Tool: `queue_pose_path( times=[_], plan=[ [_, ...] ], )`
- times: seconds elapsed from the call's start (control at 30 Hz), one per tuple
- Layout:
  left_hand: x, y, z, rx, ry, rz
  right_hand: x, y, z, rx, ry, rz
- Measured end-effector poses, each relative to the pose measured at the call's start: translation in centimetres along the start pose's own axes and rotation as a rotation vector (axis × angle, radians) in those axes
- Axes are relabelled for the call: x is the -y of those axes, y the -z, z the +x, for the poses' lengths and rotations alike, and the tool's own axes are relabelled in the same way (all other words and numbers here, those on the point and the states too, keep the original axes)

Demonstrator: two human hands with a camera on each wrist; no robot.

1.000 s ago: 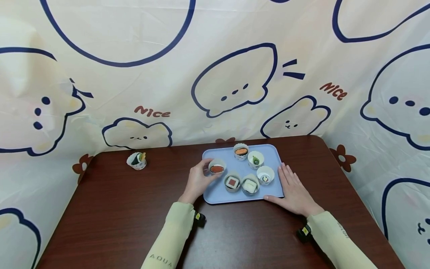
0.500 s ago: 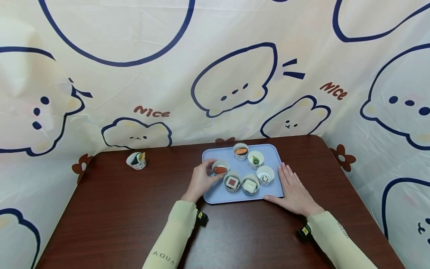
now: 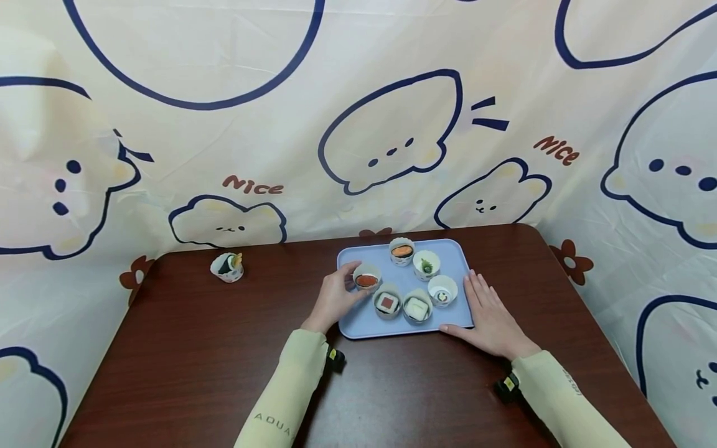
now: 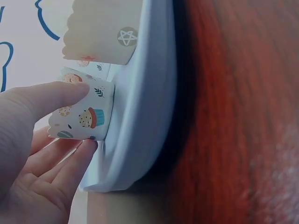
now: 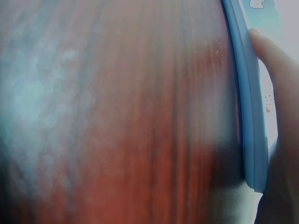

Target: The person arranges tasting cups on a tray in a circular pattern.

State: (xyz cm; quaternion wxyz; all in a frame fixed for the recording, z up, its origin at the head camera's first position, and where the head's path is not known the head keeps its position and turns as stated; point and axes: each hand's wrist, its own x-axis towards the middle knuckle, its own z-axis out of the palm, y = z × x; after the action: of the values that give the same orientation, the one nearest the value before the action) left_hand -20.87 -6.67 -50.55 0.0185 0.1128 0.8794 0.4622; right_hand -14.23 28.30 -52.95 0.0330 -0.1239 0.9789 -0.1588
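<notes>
My left hand [image 3: 332, 300] pinches a paper baking cup [image 4: 97, 105] printed with cupcakes, thumb on one side and fingers on the other. Inside the cup lies an orange-red sushi piece [image 3: 366, 282]. The cup is upright over the left part of the blue tray [image 3: 354, 325], its base close to the tray floor in the left wrist view. Just in front of it stands a cup with a square white-and-red piece [image 3: 387, 303]. My right hand [image 3: 495, 323] lies flat with straight fingers along the tray's right edge, thumb at the near right corner.
Several more paper cups share the tray, holding an orange-topped piece [image 3: 402, 252], a green-topped piece [image 3: 427, 267], a small roll [image 3: 442, 297] and a white piece [image 3: 417, 309]. A separate cup [image 3: 228, 267] with a seaweed-wrapped piece stands at the table's far left, near the patterned cloth [image 3: 302, 168].
My left hand has shifted slightly right with the cup it holds, towards the other cups, then barely moved. The right hand and the tray have stayed in place.
</notes>
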Motion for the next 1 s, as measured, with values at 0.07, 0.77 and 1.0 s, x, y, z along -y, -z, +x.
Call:
queue_pose_path(
  times=[0.07,0.77,1.0],
  plan=[
    [-0.08,-0.02,0.05,0.007,-0.008,0.008,0.04,0.07,0.02,0.003,0.001,0.001],
    [-0.07,-0.09,0.12,0.027,-0.039,0.033,0.28,0.2,-0.05,0.003,0.005,0.001],
    [-0.25,-0.04,0.07,0.035,-0.036,0.014,0.24,0.19,-0.07,-0.003,0.005,0.006]
  ],
)
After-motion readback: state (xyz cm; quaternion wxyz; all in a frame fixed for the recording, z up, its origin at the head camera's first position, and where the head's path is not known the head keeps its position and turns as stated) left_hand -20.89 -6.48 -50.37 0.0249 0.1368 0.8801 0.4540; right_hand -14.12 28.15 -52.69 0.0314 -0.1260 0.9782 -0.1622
